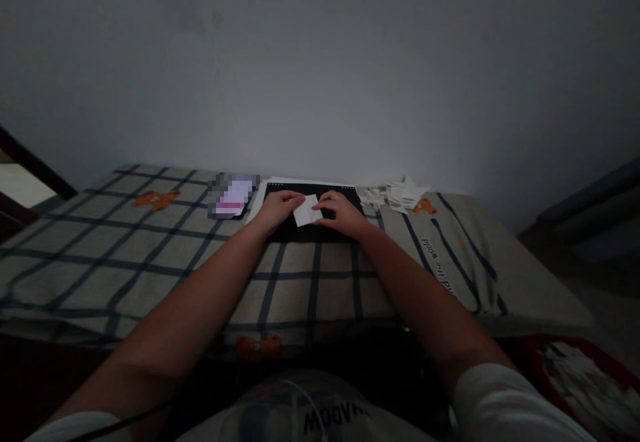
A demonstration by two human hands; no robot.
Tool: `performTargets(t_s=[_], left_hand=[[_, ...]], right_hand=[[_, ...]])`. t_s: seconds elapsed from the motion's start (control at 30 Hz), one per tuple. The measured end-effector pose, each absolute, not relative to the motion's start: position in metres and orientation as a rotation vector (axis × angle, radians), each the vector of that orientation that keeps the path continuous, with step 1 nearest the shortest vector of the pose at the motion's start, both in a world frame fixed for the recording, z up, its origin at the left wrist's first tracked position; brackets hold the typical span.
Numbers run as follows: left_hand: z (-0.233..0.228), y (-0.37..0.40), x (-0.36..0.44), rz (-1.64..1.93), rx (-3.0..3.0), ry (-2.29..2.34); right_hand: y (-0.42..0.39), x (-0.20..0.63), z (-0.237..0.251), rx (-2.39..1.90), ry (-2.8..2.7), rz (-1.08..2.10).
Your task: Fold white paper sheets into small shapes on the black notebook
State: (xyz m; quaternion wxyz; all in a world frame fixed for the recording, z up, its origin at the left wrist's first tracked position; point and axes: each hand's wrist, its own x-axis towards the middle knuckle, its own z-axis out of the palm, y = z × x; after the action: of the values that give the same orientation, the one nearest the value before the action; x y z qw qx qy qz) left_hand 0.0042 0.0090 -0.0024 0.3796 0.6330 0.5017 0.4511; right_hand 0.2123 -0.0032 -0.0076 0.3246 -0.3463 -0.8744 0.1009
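A small white piece of paper (305, 213), apparently folded, is held between my hands over a dark flat board (295, 234). My left hand (279, 209) is closed at the paper's upper left edge, thumb and fingers together. On the opposite side, my right hand (344, 214) has its fingertips bent onto the paper's right edge. Whatever lies under the fingers of either hand is hidden. White sheets (257, 201) stick out from beneath the board at its left and back edges.
A phone with a lit, blurred screen (236, 195) lies left of the board. Several folded white papers (403, 194) are heaped to the right. A checked cloth (165, 249) covers the surface, which meets a grey wall (320, 69). A red container (535, 352) with pale contents stands lower right.
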Motion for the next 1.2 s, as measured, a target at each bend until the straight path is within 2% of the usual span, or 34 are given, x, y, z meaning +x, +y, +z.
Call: performTargets(t_s=[0.43, 1.2], left_hand=[[-0.0058, 0.0124, 0.0026, 1.179, 1.482, 1.244], [-0.0047, 0.0088, 0.0069, 1.103, 1.466, 1.144]], right_hand=[[-0.0055, 0.2106, -0.0012, -0.825, -2.253, 0.160], [-0.0056, 0.2109, -0.0048, -0.925, -2.240, 0.177]])
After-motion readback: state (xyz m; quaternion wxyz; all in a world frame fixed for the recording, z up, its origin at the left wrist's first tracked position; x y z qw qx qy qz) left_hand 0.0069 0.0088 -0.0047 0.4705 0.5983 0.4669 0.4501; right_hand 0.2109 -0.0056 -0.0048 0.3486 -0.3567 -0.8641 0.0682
